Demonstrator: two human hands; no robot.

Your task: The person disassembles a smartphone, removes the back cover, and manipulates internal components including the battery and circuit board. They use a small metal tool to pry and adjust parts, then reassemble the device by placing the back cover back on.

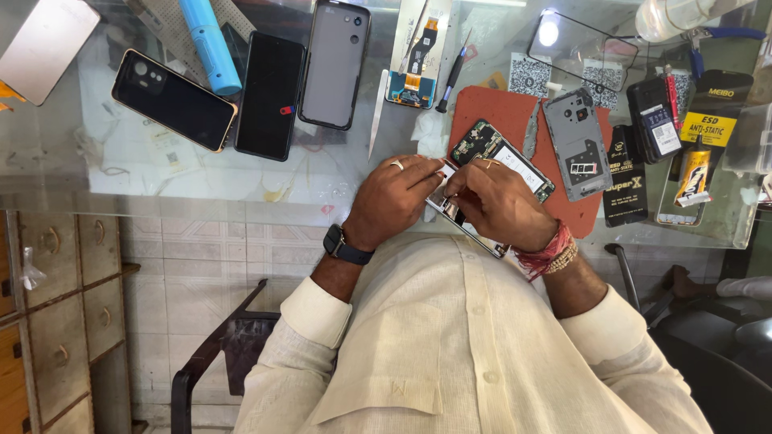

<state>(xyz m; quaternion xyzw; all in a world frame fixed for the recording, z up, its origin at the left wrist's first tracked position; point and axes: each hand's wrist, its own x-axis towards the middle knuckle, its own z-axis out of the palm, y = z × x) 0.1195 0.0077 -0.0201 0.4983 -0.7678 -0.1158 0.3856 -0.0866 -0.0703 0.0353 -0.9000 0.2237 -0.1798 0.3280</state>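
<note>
Both hands meet over an opened phone (465, 219) held at the near edge of the glass table (161, 173), just over the person's chest. The left hand (392, 199) pinches narrowly at the phone's upper part, fingertips pressed together on something too small to make out; the right hand (497, 202) wraps over the body and steadies it, fingers closed on the frame. Only slivers of the phone show between the fingers.

Just beyond the hands lies an exposed board (500, 157) on a red mat (490, 108), with a grey back cover (576, 143) beside it. A screwdriver (451, 78) and a glue tube (693, 178) sit farther out (two dark phones (269, 95) lie well to the left).

The risk, as I judge it: the phone hangs partly off the table edge, so a slipped pinch could drop it or a loose part into the lap. A hard pull could also tear a thin cable inside.
</note>
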